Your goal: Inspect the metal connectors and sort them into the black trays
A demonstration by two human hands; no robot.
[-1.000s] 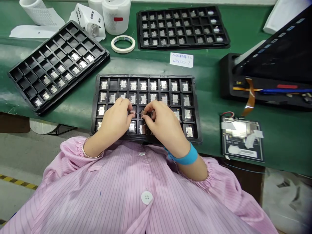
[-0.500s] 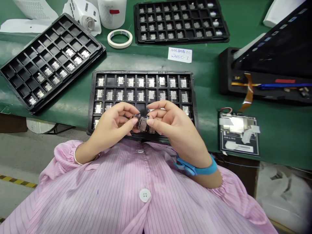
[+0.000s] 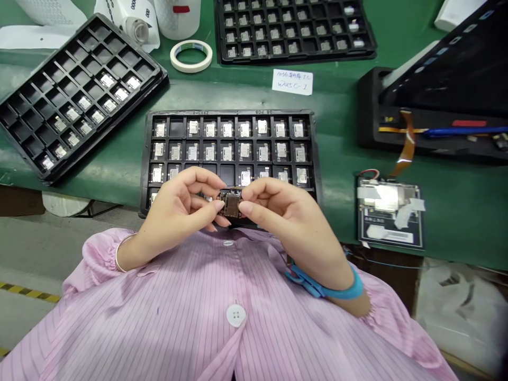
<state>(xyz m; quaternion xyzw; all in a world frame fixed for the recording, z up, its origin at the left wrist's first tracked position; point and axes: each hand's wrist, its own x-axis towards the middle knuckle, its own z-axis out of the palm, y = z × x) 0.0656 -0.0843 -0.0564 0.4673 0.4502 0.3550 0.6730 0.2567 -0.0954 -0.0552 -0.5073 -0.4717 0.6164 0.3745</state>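
Observation:
A small dark circuit module [image 3: 230, 204] is pinched between both hands, over the front edge of the middle black tray [image 3: 234, 112]. My left hand [image 3: 182, 203] grips its left side with thumb and fingertips. On its right side, my right hand [image 3: 278, 209] closes thumb and index finger. The tray holds rows of small silvery modules [image 3: 227, 153], one per compartment. One compartment [image 3: 176, 127] in its back row has no module, and another just behind my fingers looks bare too. My hands hide part of the front rows.
A partly filled tray [image 3: 51, 79] lies tilted at the left, another tray [image 3: 293, 55] at the back. Tape roll [image 3: 191, 67], paper label [image 3: 292, 82], wired circuit board [image 3: 391, 238] and a black foam holder [image 3: 369, 114] with a screen surround the workspace.
The module between my fingers has turned from tilted to nearly level, its darker face now showing. My right hand has shifted slightly down. The whole view has moved a little.

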